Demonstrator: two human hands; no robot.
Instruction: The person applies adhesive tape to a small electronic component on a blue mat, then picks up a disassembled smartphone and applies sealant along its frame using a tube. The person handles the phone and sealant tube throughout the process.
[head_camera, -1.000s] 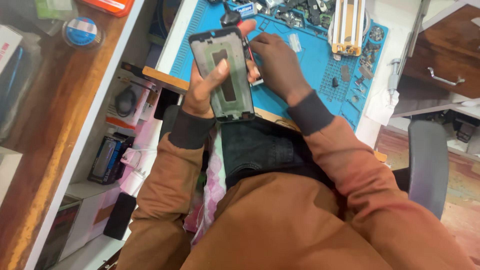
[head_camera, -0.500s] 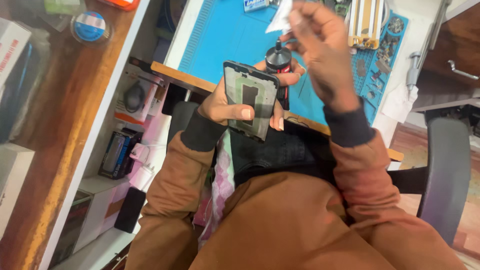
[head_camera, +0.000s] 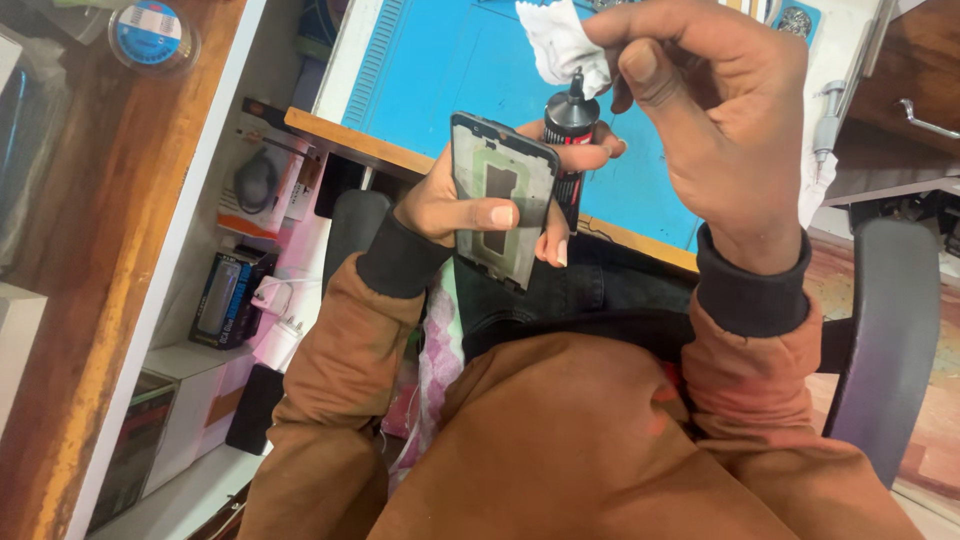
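Observation:
My left hand (head_camera: 470, 205) grips a dark phone frame (head_camera: 497, 210) with a greenish inner panel, held upright over my lap. The same hand's fingers also hold a small black glue tube (head_camera: 568, 135) with a red band behind the frame. My right hand (head_camera: 715, 110) is raised above the tube, fingers pinched at its thin nozzle tip, with a white cloth (head_camera: 560, 45) bunched against the fingers.
A blue work mat (head_camera: 440, 70) covers the wooden-edged desk ahead. Boxes and a charger sit on a shelf (head_camera: 240, 290) at the left. A round tape roll (head_camera: 150, 35) lies on the brown counter. A chair armrest (head_camera: 890, 340) is at the right.
The phone frame has come closer to me and lower. My right hand left the frame, rose and now pinches at the glue tube's tip; the view has drawn in.

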